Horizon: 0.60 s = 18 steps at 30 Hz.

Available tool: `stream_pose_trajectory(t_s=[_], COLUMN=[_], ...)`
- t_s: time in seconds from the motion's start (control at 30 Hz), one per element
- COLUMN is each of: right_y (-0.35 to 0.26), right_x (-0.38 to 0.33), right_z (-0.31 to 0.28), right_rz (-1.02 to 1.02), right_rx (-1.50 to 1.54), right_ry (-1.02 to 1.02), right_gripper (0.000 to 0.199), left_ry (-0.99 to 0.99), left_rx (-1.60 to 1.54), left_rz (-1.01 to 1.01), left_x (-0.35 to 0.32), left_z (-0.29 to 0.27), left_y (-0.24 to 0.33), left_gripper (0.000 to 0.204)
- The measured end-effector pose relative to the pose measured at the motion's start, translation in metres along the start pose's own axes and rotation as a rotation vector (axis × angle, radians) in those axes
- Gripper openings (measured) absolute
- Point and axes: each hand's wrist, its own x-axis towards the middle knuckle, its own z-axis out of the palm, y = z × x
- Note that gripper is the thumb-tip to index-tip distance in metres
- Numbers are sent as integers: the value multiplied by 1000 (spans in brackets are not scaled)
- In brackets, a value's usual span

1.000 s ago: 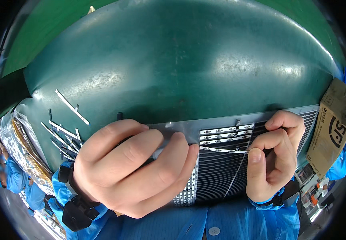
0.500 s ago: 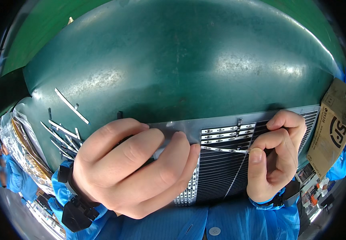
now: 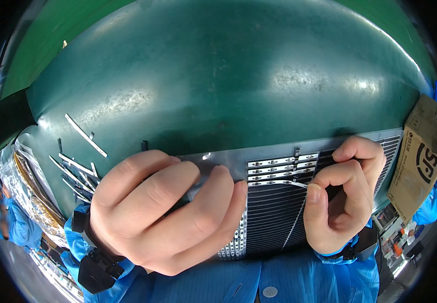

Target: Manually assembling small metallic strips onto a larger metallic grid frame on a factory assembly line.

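Beyond both hands, the green tabletop covering [image 3: 218,76] looks smooth and rubbery, glossy where light pools. Under the right hand [image 3: 345,197], the dark sheet [image 3: 274,222] has a slick, plastic-looking grey margin. The slim white strip [image 3: 274,182] pinched there looks satiny (small dark bumps break its smoothness). Left of the left hand [image 3: 168,217], a clear plastic bag [image 3: 39,197] shines, crinkled; right of the right hand, the carton [image 3: 405,187] is matt cardboard. Below both, the blue jacket [image 3: 203,283] is cloth, faintly sheeny.

Brown cardboard box [image 3: 411,169] at right: large dark lettering [image 3: 432,161] within ring, smaller printed characters [image 3: 409,145] nearby.
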Motion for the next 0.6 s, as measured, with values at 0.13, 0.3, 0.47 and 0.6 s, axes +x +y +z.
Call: stream_pose_trajectory(t_s=[0.13, 0.3, 0.47, 0.6], right_y=[-2, -3, -4, -4], right_x=[1, 1, 2, 2], right_z=[0, -1, -2, -1], right_rz=[0, 11, 1, 15], right_rx=[2, -12, -11, -18], right_ry=[6, 2, -4, 0], right_gripper=[15, 14, 14, 14], left_ry=[16, 60, 18, -39], left_rx=[2, -56, -71, -177], left_rz=[10, -7, -2, 8], left_x=[1, 2, 1, 1], left_z=[1, 3, -1, -3], left_y=[-2, -3, -5, -11], left_gripper=[27, 27, 26, 32])
